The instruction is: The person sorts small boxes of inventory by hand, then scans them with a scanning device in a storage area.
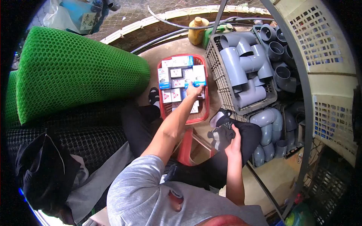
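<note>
A red basket (163, 111) holds several small boxes, mostly white, some with blue ends. My left hand (195, 90) reaches into its right side, thumb and fingers closed around the lower end of a white-and-blue box (199, 71). That box lies among the others. Close to my right knee, my right hand (234, 145) grips a crumpled dark grey cloth (223, 135), with the thumb on top of it; part of the fingers is hidden behind the cloth.
Grey pipe fittings (234, 66) fill a crate (222, 88) at the right, with more fittings below and behind. A green mesh roll (83, 71) lies at the left. Behind the basket stands a yellow bottle (198, 32). A red stool (185, 148) is between my legs.
</note>
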`<state>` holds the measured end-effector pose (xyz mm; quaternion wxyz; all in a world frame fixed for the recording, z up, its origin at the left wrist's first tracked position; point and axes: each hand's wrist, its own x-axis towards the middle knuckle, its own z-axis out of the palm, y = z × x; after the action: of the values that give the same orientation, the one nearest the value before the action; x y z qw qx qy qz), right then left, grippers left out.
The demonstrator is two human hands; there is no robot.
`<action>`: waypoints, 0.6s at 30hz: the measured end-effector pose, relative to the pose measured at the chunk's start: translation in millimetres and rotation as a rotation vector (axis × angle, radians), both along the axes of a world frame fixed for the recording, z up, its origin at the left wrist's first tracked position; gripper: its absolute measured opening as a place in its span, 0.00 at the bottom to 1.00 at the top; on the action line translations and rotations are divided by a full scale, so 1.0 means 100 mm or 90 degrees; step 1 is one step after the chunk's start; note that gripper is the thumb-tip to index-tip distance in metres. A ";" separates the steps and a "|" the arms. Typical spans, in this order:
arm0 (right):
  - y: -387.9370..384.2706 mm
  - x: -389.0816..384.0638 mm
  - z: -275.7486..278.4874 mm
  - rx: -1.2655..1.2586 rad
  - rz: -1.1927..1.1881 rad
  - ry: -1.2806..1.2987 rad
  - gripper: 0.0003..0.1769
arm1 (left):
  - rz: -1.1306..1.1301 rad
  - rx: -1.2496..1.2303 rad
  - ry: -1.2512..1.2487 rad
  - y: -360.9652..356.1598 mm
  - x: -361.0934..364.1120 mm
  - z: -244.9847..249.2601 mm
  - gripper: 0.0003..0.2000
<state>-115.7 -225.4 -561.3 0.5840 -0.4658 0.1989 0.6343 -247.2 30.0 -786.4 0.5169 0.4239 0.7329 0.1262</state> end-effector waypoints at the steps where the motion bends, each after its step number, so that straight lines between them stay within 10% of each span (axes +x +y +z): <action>1: 0.00 -0.01 0.02 0.003 -0.003 -0.007 0.19 | 0.013 -0.017 -0.036 -0.08 -0.05 0.30 0.47; 11: -0.13 0.07 -0.17 0.039 -0.010 -0.004 0.15 | -0.111 0.046 -0.155 -0.39 -0.66 0.79 0.20; 14: -0.25 0.13 -0.37 0.104 -0.034 0.009 0.15 | -0.172 0.439 -0.156 0.02 -0.58 1.49 0.11; 18: -0.31 0.18 -0.20 0.158 -0.069 0.017 0.18 | -0.198 0.742 -0.280 0.52 -0.05 4.07 0.08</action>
<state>-97.2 -255.9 -581.1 0.6681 -0.3702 0.1516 0.6274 -252.7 82.0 -379.2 0.3518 0.7008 0.3512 0.5116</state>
